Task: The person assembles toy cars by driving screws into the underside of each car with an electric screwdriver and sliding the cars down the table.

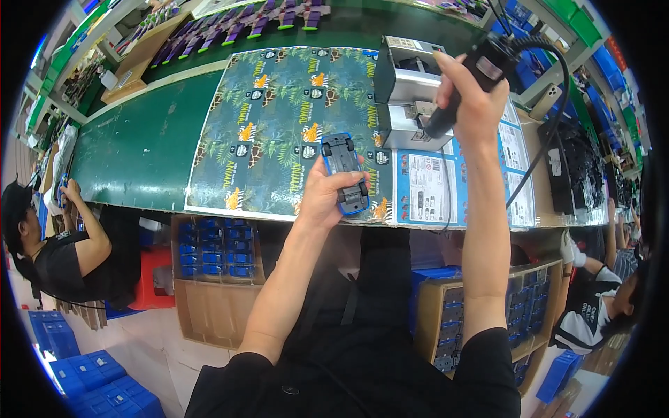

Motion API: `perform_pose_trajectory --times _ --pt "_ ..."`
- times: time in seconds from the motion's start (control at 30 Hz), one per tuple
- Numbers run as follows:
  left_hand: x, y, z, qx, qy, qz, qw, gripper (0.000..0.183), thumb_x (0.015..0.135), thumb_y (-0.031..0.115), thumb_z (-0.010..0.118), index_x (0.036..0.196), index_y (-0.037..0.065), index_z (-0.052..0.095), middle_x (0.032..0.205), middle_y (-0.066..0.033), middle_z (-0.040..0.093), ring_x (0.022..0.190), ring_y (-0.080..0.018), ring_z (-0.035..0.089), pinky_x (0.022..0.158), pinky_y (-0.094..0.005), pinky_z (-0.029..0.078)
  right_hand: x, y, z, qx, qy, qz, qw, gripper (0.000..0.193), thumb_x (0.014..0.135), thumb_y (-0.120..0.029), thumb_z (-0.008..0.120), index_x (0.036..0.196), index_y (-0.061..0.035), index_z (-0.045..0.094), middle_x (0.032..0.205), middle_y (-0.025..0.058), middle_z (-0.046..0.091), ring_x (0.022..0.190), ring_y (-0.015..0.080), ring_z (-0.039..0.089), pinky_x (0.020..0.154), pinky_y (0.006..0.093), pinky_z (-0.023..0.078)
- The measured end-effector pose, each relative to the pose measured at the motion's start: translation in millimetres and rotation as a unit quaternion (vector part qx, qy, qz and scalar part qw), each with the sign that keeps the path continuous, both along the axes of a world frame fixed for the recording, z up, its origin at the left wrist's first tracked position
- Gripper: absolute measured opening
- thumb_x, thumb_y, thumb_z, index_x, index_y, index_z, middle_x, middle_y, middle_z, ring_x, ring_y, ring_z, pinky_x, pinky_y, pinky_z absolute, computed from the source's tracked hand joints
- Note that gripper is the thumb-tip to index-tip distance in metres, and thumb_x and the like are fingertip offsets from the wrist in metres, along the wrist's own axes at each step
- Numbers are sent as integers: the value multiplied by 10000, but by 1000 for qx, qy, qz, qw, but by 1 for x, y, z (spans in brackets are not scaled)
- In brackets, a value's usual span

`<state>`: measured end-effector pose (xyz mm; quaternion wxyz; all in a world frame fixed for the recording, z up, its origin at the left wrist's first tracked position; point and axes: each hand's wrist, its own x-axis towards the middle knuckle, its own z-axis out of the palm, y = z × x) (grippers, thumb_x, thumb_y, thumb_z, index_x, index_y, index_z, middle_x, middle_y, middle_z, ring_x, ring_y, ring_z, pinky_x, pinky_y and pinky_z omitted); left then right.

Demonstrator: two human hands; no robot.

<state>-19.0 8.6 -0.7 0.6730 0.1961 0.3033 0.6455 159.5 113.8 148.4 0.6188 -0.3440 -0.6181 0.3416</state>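
My left hand (322, 196) is closed around a blue toy car (341, 159), turned so its dark grey underside and wheels face up. The thumb lies across the chassis. My right hand (479, 115) grips a black electric screwdriver (486, 68), tilted with its nose pointing down and to the left. That nose is right at the front of a silver metal box (404, 124), which looks like a screw feeder. Whether the bit touches the box cannot be made out. Under the car lies a printed sheet (272, 139) with animal and jungle pictures.
A cardboard box of blue toy cars (216, 306) stands below the bench at left, another box (426, 317) at right. The screwdriver's black cable (557, 118) hangs at right. Purple and green parts (254, 24) line the back. Co-workers sit left (83, 258) and right (589, 310).
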Motion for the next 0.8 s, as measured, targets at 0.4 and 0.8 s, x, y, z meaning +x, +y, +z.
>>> perform_pose_trajectory --times 0.4,0.8 --pt "1 4 0 0 13 0 1000 480 761 -74 688 1193 22 502 1078 -130 654 868 -253 698 735 -404 600 -19 -103 -35 -25 238 257 936 114 890 -48 603 912 -1 501 652 96 519 485 163 506 511 330 472" --pt "1 7 0 -18 -1 -15 1000 386 766 -62 681 1127 19 573 1028 -107 671 861 -214 688 793 -361 576 -33 -105 -46 -67 201 289 934 192 808 -44 711 824 -17 521 646 88 574 534 143 533 548 292 468"
